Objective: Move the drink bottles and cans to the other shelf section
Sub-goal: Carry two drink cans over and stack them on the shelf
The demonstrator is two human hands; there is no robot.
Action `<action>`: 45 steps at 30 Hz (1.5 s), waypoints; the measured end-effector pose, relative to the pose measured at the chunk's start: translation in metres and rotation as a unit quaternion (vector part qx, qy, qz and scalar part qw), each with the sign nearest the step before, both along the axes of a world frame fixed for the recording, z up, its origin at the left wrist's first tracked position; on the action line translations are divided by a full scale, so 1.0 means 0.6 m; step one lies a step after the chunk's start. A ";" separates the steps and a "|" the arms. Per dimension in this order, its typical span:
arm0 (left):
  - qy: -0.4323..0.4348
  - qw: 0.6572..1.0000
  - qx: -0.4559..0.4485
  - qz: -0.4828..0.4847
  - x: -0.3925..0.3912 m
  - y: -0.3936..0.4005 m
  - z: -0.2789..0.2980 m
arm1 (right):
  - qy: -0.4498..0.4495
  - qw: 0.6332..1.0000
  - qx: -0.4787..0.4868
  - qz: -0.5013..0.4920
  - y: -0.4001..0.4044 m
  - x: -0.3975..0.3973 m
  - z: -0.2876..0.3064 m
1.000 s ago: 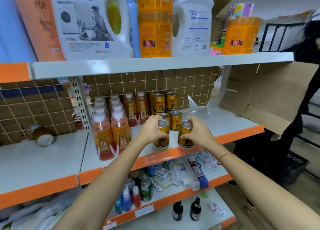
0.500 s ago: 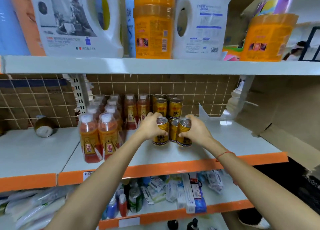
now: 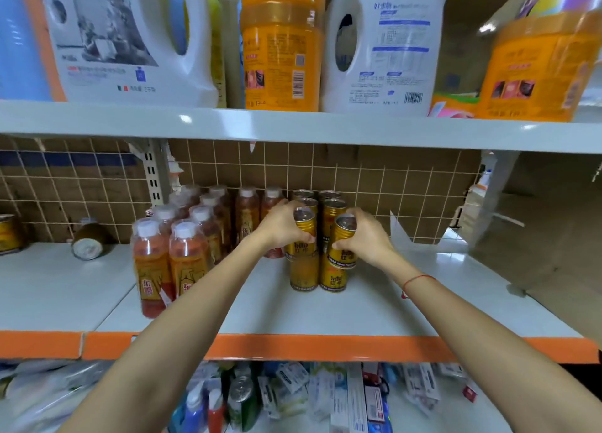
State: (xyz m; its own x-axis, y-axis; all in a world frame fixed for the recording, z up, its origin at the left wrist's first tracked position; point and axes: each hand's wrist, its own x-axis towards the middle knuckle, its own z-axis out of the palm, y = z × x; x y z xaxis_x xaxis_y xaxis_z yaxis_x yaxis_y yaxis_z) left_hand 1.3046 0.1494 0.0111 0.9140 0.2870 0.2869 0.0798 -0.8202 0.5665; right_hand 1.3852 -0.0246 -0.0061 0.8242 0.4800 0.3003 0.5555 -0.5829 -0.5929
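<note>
We grip two gold metal drink cans, the left hand curled round the left can, the right hand round the right can, both above shelved cans; next, probably carry them leftward to the white shelf section.

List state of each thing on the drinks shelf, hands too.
left hand: grips a gold can, lifted
right hand: grips another gold can, lifted
front cans: upright on shelf, under the lifted pair
back cans: upright
tea bottles: upright, capped
left-section can: on its side
</note>
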 end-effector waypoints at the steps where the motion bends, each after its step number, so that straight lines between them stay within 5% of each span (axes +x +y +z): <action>1: -0.003 1.000 -0.001 -0.005 0.008 0.002 -0.002 | -0.005 1.000 0.000 0.003 0.001 0.007 -0.001; 31: -0.003 0.999 -0.007 -0.043 0.062 0.021 -0.042 | 0.032 0.996 -0.023 0.081 0.029 0.057 -0.003; 40: -0.098 0.981 -0.170 -0.005 0.040 0.006 -0.134 | 0.148 0.973 0.173 0.045 0.009 0.043 -0.092; 45: -0.147 0.961 -0.233 0.023 0.039 -0.020 -0.187 | 0.137 0.964 0.226 0.007 0.024 0.029 -0.136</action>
